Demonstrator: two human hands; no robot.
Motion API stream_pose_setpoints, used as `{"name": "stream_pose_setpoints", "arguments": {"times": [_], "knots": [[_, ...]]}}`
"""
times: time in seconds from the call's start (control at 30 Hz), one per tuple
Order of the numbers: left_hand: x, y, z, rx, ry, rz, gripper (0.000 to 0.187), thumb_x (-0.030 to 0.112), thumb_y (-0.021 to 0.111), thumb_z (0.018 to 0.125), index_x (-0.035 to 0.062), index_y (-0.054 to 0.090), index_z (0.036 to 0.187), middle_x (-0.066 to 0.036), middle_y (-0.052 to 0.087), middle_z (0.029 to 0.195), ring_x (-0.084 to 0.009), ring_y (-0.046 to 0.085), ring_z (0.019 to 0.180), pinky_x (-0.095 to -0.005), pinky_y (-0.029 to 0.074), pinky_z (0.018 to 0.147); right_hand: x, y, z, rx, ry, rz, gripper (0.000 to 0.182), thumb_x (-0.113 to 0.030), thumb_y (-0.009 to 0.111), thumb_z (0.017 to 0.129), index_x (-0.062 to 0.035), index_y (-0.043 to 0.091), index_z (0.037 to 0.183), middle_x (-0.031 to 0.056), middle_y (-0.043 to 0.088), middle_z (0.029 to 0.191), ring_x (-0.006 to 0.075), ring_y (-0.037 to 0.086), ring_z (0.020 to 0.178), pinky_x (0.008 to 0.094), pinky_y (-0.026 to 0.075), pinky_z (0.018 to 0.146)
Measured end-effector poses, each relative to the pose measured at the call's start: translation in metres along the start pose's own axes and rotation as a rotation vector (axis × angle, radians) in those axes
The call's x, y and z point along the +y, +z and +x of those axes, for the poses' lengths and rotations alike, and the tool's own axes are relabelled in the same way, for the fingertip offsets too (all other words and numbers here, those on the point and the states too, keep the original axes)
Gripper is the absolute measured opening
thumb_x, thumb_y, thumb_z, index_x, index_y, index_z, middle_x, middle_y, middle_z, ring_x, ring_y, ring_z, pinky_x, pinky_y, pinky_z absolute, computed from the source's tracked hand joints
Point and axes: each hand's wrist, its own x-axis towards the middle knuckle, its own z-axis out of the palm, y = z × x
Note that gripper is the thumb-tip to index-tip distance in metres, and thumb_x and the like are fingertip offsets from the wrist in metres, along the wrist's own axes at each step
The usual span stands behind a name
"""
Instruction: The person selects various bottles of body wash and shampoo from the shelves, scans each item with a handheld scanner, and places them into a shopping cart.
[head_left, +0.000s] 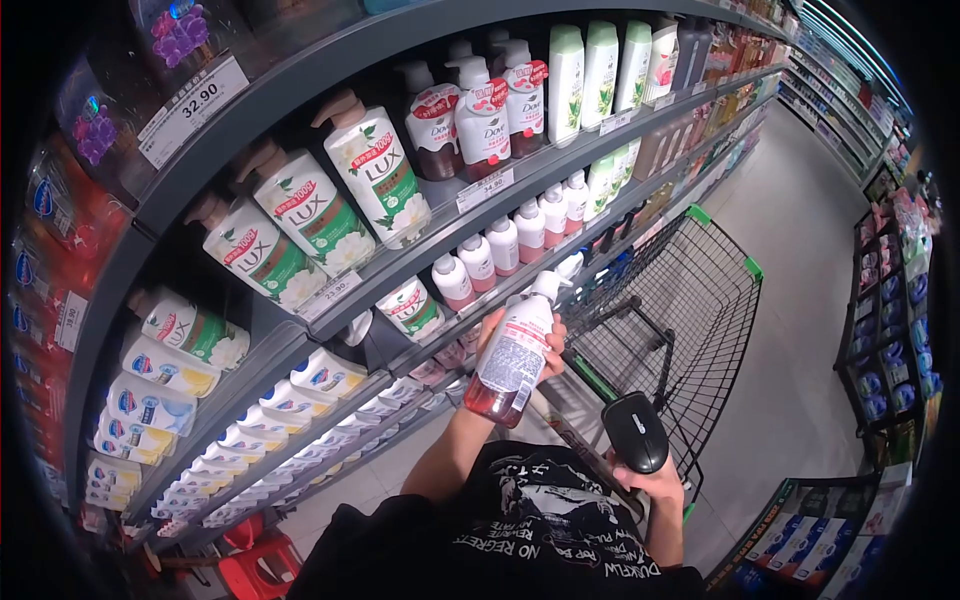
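Observation:
My left hand (553, 352) is closed around a pump bottle (516, 345) with a white top and reddish liquid at its base. The bottle is tilted, and its printed back label with a barcode faces me. In my right hand (655, 484) is a black handheld barcode scanner (637, 432), its rounded head upward; the grip is mostly hidden. Between the bottle and the shelf, similar white-and-pink pump bottles (502, 243) stand in a row. Dove pump bottles (484, 118) occupy the shelf above them.
A wire shopping cart (700, 300) with green corners stands just ahead. LUX pump bottles (375, 170) line the curved shelf (440, 215) on my left. The aisle floor (790, 300) runs forward, with display racks (888, 310) on the right. A red object (258, 570) lies low left.

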Motion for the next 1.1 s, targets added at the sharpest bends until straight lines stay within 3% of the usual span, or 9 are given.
{"name": "stream_pose_setpoints", "arguments": {"times": [0.03,0.07,0.13,0.33,0.37,0.8,0.9,1.0,1.1], "knots": [[0.002,-0.003,0.001,0.002,-0.008,0.003,0.075,0.049,0.066,0.076,-0.0053,0.045,0.123,-0.012,0.049,0.105,-0.0183,0.052,0.09,-0.0327,0.041,0.077,0.002,-0.004,0.003,-0.215,-0.114,0.103,0.053,-0.006,0.078,0.068,0.0055,0.054,0.113,0.0092,0.063,0.077,0.0167,0.061,0.07,0.0302,0.05,0.065],[0.003,-0.006,0.001,0.032,-0.041,0.035,0.075,0.049,0.066,0.076,-0.0058,0.045,0.123,-0.012,0.049,0.106,-0.0186,0.052,0.091,-0.0327,0.041,0.077,-0.009,-0.003,-0.003,-0.255,-0.002,0.218,0.055,-0.004,0.078,0.067,0.0065,0.053,0.115,0.0086,0.064,0.078,0.0159,0.061,0.07,0.0308,0.05,0.065],[0.005,-0.011,0.001,0.06,-0.073,0.062,0.075,0.048,0.066,0.076,-0.0064,0.044,0.123,-0.012,0.049,0.106,-0.0189,0.051,0.092,-0.0327,0.041,0.077,-0.007,-0.011,0.007,-0.477,-0.064,0.107,0.046,-0.007,0.078,0.069,0.0043,0.057,0.108,0.0074,0.065,0.078,0.0151,0.061,0.07,0.0302,0.05,0.064],[0.006,-0.016,-0.003,0.137,-0.147,0.008,0.077,0.049,0.066,0.077,-0.0079,0.044,0.124,-0.013,0.048,0.105,-0.0213,0.051,0.094,-0.036,0.042,0.08,-0.024,0.009,0.04,-0.679,-0.055,-0.061,0.036,-0.014,0.08,0.071,-0.0002,0.059,0.098,0.0052,0.066,0.079,0.0147,0.062,0.068,0.0271,0.05,0.062],[0.007,-0.015,-0.005,0.124,-0.149,-0.005,0.076,0.049,0.065,0.078,-0.0079,0.044,0.125,-0.014,0.049,0.107,-0.0221,0.052,0.094,-0.0374,0.041,0.081,-0.029,0.011,0.04,-0.648,0.111,-0.029,0.039,-0.014,0.081,0.072,0.0003,0.059,0.1,0.0049,0.066,0.078,0.0146,0.063,0.07,0.0278,0.051,0.063],[0.021,-0.017,-0.017,0.118,-0.084,-0.045,0.074,0.05,0.06,0.081,-0.0083,0.045,0.124,-0.015,0.05,0.108,-0.0232,0.053,0.093,-0.0379,0.042,0.079,-0.016,0.023,0.051,-0.716,0.052,0.008,0.049,-0.01,0.08,0.072,0.0036,0.056,0.112,0.0086,0.066,0.089,0.0172,0.065,0.081,0.0315,0.052,0.073],[0.025,-0.016,-0.016,0.106,-0.087,-0.035,0.072,0.049,0.059,0.082,-0.0081,0.046,0.123,-0.015,0.051,0.109,-0.0232,0.053,0.093,-0.0373,0.041,0.08,0.004,0.013,0.05,-0.523,0.016,0.278,0.05,-0.003,0.075,0.072,0.0078,0.054,0.116,0.0138,0.064,0.088,0.0184,0.063,0.069,0.0346,0.052,0.074],[0.03,-0.019,-0.019,0.16,-0.021,0.002,0.07,0.048,0.058,0.083,-0.0078,0.047,0.123,-0.017,0.053,0.108,-0.0244,0.055,0.092,-0.038,0.044,0.078,0.027,-0.003,0.039,-0.131,0.078,0.286,0.045,-0.008,0.072,0.075,0.0079,0.054,0.113,0.017,0.063,0.088,0.0173,0.059,0.055,0.0286,0.05,0.055],[0.037,-0.021,-0.024,0.316,0.228,0.487,0.06,0.04,0.059,0.083,-0.007,0.048,0.12,-0.019,0.059,0.106,-0.0286,0.062,0.088,-0.0437,0.054,0.078,0.052,-0.003,0.031,0.192,0.026,0.381,0.04,-0.016,0.069,0.08,0.0061,0.054,0.11,0.0177,0.061,0.085,0.0163,0.055,0.051,0.0254,0.044,0.042]]}}
